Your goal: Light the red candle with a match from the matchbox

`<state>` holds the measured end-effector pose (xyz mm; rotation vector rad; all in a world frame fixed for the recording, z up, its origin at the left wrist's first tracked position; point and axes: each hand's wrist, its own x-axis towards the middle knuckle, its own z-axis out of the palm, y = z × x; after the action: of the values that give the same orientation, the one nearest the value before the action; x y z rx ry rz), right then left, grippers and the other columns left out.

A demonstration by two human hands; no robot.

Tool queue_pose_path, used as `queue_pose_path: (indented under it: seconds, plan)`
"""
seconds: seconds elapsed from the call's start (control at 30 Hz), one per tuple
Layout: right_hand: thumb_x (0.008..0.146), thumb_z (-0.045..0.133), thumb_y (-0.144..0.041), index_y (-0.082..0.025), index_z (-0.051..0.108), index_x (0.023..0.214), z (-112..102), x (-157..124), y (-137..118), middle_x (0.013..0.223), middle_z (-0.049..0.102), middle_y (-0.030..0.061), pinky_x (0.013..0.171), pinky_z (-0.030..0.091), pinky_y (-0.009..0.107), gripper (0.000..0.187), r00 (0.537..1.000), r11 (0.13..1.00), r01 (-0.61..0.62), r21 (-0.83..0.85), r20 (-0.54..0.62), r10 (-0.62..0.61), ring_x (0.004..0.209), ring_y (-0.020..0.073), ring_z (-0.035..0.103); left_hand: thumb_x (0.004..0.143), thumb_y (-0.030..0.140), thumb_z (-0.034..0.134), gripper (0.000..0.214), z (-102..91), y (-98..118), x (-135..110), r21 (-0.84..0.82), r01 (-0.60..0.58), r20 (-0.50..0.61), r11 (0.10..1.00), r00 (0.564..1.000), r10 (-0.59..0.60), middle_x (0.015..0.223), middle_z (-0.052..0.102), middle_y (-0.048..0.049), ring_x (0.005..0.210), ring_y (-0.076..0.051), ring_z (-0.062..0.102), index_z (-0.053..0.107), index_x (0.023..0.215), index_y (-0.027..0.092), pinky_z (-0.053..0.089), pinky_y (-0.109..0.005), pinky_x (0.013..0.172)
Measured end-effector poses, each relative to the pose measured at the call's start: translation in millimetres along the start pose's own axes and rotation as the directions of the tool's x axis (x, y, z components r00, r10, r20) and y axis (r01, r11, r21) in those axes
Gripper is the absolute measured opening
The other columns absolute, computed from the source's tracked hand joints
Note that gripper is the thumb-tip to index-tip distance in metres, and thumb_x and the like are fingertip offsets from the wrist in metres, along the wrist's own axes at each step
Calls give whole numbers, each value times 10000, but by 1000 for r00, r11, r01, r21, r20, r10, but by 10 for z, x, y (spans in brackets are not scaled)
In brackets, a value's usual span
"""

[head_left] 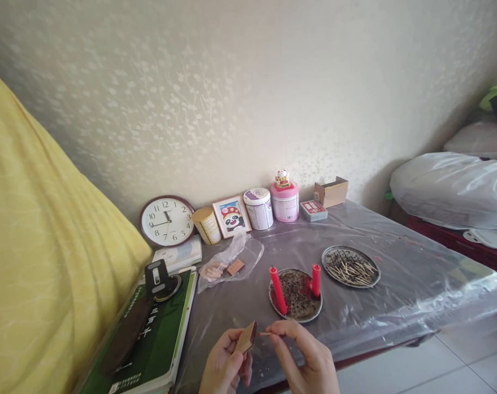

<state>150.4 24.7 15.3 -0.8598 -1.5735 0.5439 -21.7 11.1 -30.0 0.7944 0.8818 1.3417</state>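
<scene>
My left hand [226, 361] is closed around a small matchbox [246, 338], tilted with its dark striking side toward the right. Between the thumb and forefinger of my right hand [304, 355] is a match [265, 334], its head pointing left, a small gap from the box. No flame shows on it. Just beyond my hands lies a round metal plate [298, 318] with dark residue and red wax. Two red candles stand on it, unlit: a taller, leaning left candle [278, 291] and a shorter right candle [316, 280].
A second plate [371, 284] holds several used matches [351, 269]. A plastic bag [248, 249] with matchboxes lies left of the candles. Along the wall stand a clock [167, 221], tins, a framed panda picture [232, 216] and a cardboard box [333, 192]. Green books [158, 334] lie at left.
</scene>
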Motion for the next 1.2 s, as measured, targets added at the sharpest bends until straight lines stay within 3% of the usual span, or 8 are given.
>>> queue_pose_path:
  seconds: [0.37, 0.43, 0.5, 0.57, 0.63, 0.73, 0.83, 1.2]
  plan:
    - [821, 580, -49, -208, 597, 956, -17, 24, -29, 834, 715, 37, 707, 543, 203, 209, 952, 957, 289, -2, 101, -288, 755, 146, 679, 573, 549, 778, 469, 112, 35, -34, 63, -47, -44, 997, 998, 50, 545, 530, 8, 412, -74, 398, 716, 841, 169, 287, -221, 390]
    - [841, 580, -108, -198, 632, 907, 25, 4, 50, 810, 719, 45, 675, 542, 214, 122, 978, 980, 192, -60, 93, -186, 721, 158, 680, 547, 566, 784, 497, 77, 16, -53, 105, -69, 24, 992, 997, 67, 529, 521, 10, 401, -73, 391, 715, 847, 176, 267, -226, 393]
    - [870, 566, -206, -198, 660, 825, 68, -11, 139, 734, 717, 35, 605, 527, 208, 105, 995, 990, -85, -109, 46, 91, 638, 159, 671, 516, 578, 794, 546, 35, 30, -80, 137, -98, 109, 986, 991, 84, 517, 522, 6, 399, -76, 390, 716, 880, 178, 255, -233, 401]
    - [874, 565, -305, -205, 684, 799, 90, -9, 203, 716, 723, 30, 599, 516, 208, 173, 948, 946, -315, -78, 33, 318, 632, 167, 670, 530, 572, 789, 554, -18, 89, -100, 127, -113, 132, 985, 987, 97, 519, 528, 0, 404, -80, 394, 720, 914, 179, 254, -239, 411]
    - [859, 571, -389, -207, 704, 800, 83, 8, 225, 737, 730, 34, 624, 509, 212, 233, 902, 903, -430, -21, 41, 430, 670, 182, 672, 573, 555, 773, 501, -80, 183, -100, 47, -113, 37, 992, 993, 111, 551, 517, 5, 428, -82, 395, 726, 907, 185, 266, -240, 417]
    - [840, 568, -470, -203, 712, 794, 48, 41, 210, 730, 717, 39, 622, 489, 213, 307, 874, 874, -486, 26, 32, 485, 674, 187, 646, 619, 498, 765, 410, -167, 317, -70, -108, -126, -179, 986, 978, 105, 581, 462, 25, 468, -92, 387, 730, 879, 182, 290, -237, 415]
    - [836, 566, -492, -197, 705, 793, 25, 64, 199, 717, 689, 37, 603, 465, 210, 329, 878, 877, -479, 39, 13, 479, 655, 176, 606, 670, 443, 743, 336, -207, 379, -39, -193, -143, -289, 971, 954, 83, 577, 434, 34, 481, -98, 381, 728, 881, 182, 312, -235, 414]
    - [862, 548, -471, -194, 670, 734, 2, 71, 181, 616, 571, 3, 513, 408, 203, 329, 896, 893, -442, 80, 1, 444, 559, 141, 492, 720, 398, 711, 320, -123, 431, -45, -226, -177, -418, 958, 906, 68, 600, 420, 37, 516, -100, 363, 719, 956, 183, 349, -228, 435]
